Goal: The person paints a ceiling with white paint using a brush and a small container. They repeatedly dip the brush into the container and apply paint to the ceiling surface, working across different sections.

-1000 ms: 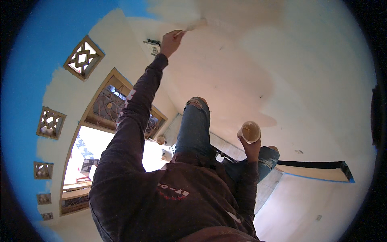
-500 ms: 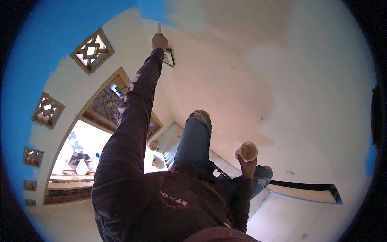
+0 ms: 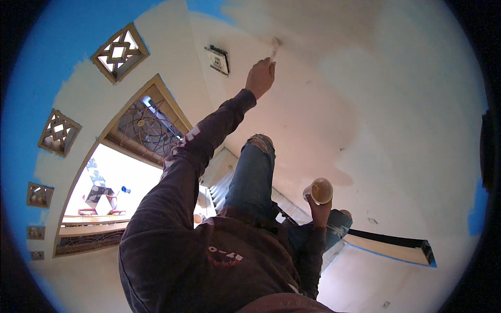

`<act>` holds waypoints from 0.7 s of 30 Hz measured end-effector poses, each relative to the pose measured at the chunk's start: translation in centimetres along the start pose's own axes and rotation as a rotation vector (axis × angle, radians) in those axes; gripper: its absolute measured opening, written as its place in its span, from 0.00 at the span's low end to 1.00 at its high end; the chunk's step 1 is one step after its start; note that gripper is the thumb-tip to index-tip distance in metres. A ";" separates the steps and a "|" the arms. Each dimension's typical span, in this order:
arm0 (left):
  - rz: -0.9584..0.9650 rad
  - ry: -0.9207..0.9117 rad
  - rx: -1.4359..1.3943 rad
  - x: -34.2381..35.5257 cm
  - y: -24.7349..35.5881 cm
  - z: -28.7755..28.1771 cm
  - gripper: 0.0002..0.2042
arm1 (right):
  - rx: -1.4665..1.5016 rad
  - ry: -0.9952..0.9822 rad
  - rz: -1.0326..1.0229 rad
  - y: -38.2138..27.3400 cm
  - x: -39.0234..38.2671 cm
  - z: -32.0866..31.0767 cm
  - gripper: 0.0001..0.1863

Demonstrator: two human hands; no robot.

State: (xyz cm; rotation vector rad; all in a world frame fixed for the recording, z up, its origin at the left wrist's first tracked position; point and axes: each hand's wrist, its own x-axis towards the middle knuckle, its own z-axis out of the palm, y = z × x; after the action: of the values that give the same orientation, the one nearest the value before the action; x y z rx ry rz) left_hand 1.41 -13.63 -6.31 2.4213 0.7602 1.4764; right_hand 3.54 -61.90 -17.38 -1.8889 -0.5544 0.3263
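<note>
My left hand is raised with the arm stretched out, its fingers closed round the handle of a paintbrush. The bristle end is smeared by motion and meets the cream wall right of an uncovered electrical box. Lower and to the right, my right hand grips a whitish paint cup. Its mouth faces up, showing tan paint inside. A damp-looking pinkish-beige area spreads over the wall between the two hands, with paler areas beyond it.
Blue paint shows along the wall's top and left. Several lattice vents run down the left side, beside a wood-framed opening with an ornate grille. A dark-edged recess lies lower right. My bent knees are below.
My left hand has swept right and slightly down with the paintbrush, from above the electrical box to the wall right of it. The box is now fully visible. My right hand and the cup have barely moved.
</note>
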 end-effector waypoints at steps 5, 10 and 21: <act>-0.133 -0.090 -0.245 0.0 1.0 -5.9 0.17 | -0.002 0.006 0.013 -0.7 0.5 0.1 0.39; -0.136 -0.355 -0.170 3.6 -6.9 -5.7 0.20 | 0.008 0.014 0.010 -0.4 0.2 -0.3 0.38; -0.241 -0.204 -0.035 9.2 -14.6 -7.0 0.20 | -0.003 0.013 -0.033 0.4 0.4 -0.2 0.41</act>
State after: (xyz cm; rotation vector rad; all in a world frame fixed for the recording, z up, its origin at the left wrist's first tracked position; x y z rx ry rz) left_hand -6.04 2.96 -2.09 2.3130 0.9319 1.1253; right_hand 4.06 -61.98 -17.69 -1.8815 -0.5771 0.2918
